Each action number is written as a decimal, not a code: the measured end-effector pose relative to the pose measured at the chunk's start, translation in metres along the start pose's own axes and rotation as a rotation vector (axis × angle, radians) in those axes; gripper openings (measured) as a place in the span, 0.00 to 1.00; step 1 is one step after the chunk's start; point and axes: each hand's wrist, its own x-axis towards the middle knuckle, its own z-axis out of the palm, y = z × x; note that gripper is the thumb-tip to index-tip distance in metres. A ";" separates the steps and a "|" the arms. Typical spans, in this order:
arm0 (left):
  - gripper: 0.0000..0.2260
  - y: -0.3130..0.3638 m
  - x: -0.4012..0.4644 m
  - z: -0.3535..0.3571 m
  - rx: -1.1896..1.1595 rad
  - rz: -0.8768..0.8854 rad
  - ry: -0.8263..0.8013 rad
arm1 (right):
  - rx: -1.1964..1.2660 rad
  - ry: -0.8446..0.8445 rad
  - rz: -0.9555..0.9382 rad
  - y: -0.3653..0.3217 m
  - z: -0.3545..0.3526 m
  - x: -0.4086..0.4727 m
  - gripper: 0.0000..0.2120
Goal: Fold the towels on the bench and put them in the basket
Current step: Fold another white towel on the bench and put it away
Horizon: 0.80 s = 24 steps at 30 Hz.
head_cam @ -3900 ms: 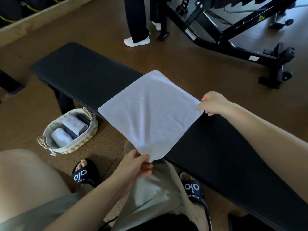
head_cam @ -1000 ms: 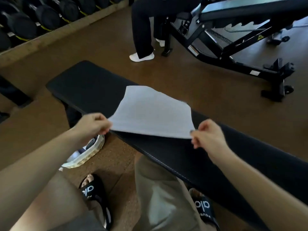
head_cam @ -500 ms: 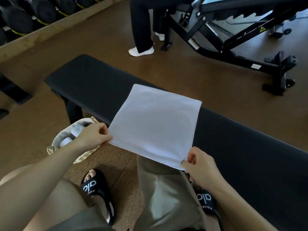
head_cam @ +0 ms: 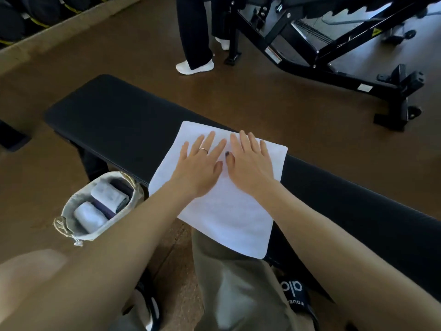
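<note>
The towel (head_cam: 222,201), white and square, lies spread across the black bench (head_cam: 114,123), its far edge reaching nearly to the bench's far side and its near edge hanging off the bench's near side over the person's knee. Both hands rest on the towel's far half, side by side and almost touching: the left hand (head_cam: 200,163) and the right hand (head_cam: 250,163) lie palm down with fingers straight and spread, gripping nothing. This flat pressing probably serves to smooth the cloth and pin it to the padding so that the first fold comes out even. The basket (head_cam: 71,211) stands on the floor just beside the bench's near side, left of the towel, and already holds rolled towels, so part of the job looks done. Half a second ago each hand pinched a near corner and held the towel stretched above the bench; now the corners are released and the cloth is laid down.
</note>
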 end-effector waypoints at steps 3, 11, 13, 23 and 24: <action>0.25 -0.018 0.027 0.014 -0.039 -0.097 -0.078 | -0.040 -0.009 0.069 0.030 0.015 -0.004 0.29; 0.29 -0.063 0.046 0.019 0.016 -0.168 -0.079 | -0.075 0.029 0.159 0.051 0.006 -0.008 0.32; 0.29 -0.065 0.046 0.022 0.012 -0.154 -0.043 | -0.069 0.048 0.021 0.040 0.011 -0.006 0.31; 0.29 -0.067 0.051 0.015 0.100 -0.168 -0.099 | 0.001 -0.043 -0.166 0.027 0.016 -0.067 0.30; 0.29 -0.063 0.050 0.012 0.161 -0.174 -0.090 | -0.002 -0.041 -0.198 0.024 0.019 -0.078 0.30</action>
